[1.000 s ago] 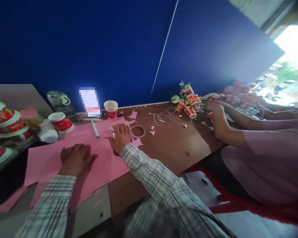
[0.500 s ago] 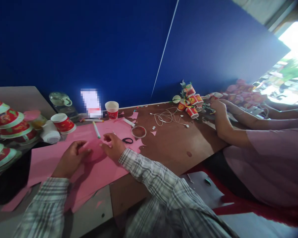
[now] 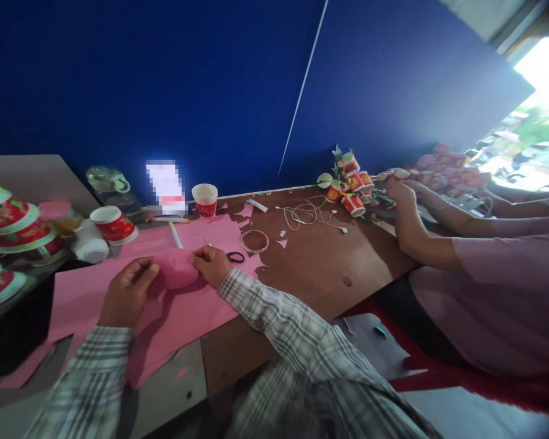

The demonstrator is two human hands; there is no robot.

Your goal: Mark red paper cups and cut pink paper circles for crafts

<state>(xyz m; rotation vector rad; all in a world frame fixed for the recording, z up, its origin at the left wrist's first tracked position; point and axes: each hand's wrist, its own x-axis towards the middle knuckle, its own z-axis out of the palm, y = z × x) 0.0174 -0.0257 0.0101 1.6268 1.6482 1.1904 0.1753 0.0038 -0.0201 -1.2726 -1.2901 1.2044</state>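
Note:
A cut piece of pink paper [image 3: 178, 269] is held between my two hands, just above larger pink sheets [image 3: 210, 308]. My left hand [image 3: 130, 289] pinches its left edge between thumb and fingers. At its right edge, the fingertips of my right hand [image 3: 213, 266] are closed on the paper. Scissors with black handles [image 3: 235, 257] lie beside my right hand, their blades partly hidden. A white marker [image 3: 175, 235] lies just behind the held piece. To the right rests a clear ring [image 3: 255, 241], perhaps a roll of tape.
Red-and-white paper cups [image 3: 114, 225] stand and lie at the left, another cup [image 3: 204, 200] at the back. A lit phone [image 3: 166, 189] leans against the blue wall. A white tube [image 3: 257, 205] and earphones [image 3: 302, 214] lie rightward. A co-worker's hands [image 3: 400, 190] work beside assembled cups [image 3: 354, 186].
My fingers have closed on both edges of the pink piece, which now shows more upright. The white tube has moved back and right, off the pink sheets onto the brown tabletop.

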